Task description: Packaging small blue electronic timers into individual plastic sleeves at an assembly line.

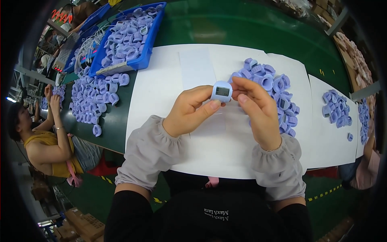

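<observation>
1. Head view, step in hand: a single lavender ring-shaped counter [221, 91] is held up over the white paper sheet [161, 80] on the green tabletop [242, 28], near the middle of the scene. It is pinched from both sides: the left hand [189, 113] presses its thumb against the lower left edge, and the right hand [258, 109] closes thumb and fingertips on the right edge. The piece is judged to be under inspection or handling of its front face.

2. Head view, next move: a steady two-sided pinch would be called for, so that the small display stays facing up (the piece is light and smooth, it seems).

3. Head view, look of the thing: a rounded pale lavender body is seen, with a small grey rectangular screen set in its face; the band behind is hidden by the fingers.

4. Head view, surroundings: a pile of like pieces [278, 92] lies just right of the hands, another heap [90, 97] lies far left, and a blue bin [129, 36] full of them stands far left.
</observation>
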The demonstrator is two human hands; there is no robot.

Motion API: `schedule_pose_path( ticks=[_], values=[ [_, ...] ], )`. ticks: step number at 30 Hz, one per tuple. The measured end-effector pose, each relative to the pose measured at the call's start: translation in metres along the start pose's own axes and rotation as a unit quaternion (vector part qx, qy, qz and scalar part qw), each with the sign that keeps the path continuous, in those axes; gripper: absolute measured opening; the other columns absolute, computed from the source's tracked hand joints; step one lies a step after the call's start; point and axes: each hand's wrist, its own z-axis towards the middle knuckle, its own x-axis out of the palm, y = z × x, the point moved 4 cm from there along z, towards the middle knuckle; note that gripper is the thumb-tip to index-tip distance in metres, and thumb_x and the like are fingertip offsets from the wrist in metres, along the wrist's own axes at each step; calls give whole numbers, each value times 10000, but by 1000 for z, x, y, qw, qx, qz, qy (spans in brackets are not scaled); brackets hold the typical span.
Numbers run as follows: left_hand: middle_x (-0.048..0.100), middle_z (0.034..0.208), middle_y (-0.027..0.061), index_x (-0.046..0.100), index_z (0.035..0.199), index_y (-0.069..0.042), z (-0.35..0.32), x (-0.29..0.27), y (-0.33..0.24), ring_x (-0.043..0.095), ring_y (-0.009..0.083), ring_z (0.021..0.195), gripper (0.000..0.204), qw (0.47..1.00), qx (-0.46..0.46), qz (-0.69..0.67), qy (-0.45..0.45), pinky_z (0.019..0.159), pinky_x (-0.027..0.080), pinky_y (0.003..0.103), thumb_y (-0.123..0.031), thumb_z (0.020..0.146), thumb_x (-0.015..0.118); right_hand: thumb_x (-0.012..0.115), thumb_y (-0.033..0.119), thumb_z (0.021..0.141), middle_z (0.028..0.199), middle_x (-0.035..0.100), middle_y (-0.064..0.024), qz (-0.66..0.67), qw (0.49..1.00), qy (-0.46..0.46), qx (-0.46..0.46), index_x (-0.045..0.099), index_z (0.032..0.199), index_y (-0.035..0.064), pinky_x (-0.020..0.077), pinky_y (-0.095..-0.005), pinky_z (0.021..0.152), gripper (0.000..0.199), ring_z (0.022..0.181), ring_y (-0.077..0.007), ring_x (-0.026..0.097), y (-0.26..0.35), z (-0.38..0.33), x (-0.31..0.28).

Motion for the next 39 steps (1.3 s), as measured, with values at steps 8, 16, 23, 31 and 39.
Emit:
schedule_pose_path(
  ticks=[8, 16, 23, 31, 39],
  values=[
    [662, 996, 126, 580, 1085, 33, 0, -88, 0, 637, 168, 843, 238, 948, 58, 83, -303, 786, 495, 297, -178, 996, 514, 498, 57, 930, 1188, 603, -114, -60, 998, -14, -17, 523, 1287, -35, 418, -288, 959, 370, 1062, -165, 559, 4, -2, -1],
    [702, 929, 179, 627, 962, 6, -46, -286, -48, 689, 307, 807, 412, 672, -95, 618, -397, 740, 517, 370, -396, 877, 655, 548, 38, 922, 1140, 610, -91, -86, 995, -2, -59, 561, 1226, -26, 435, -276, 898, 311, 1002, -138, 548, 2, 0, 4],
    [688, 792, 198, 708, 793, -8, -67, -228, -5, 674, 358, 814, 408, 647, -385, 611, -243, 724, 514, 429, -414, 796, 671, 573, 45, 895, 1092, 618, -88, -150, 984, -17, -93, 605, 1150, -15, 448, -278, 869, 264, 953, -160, 573, 1, 1, -3],
    [677, 904, 87, 685, 967, 29, -6, -66, -21, 599, 130, 759, 183, 971, -77, 227, -19, 684, 468, 251, -64, 864, 566, 674, 13, 824, 1266, 513, -105, -236, 961, 60, -130, 583, 1211, 30, 452, -294, 890, 398, 1014, -186, 559, 9, -4, 14],
    [689, 930, 85, 684, 1019, 26, 0, -17, -1, 616, 123, 845, 177, 991, -114, 33, -60, 741, 481, 248, -14, 888, 573, 703, 40, 812, 1320, 485, -122, -167, 974, 120, -96, 580, 1177, 68, 395, -357, 973, 386, 1177, -251, 479, -1, -2, 14]
  ],
)
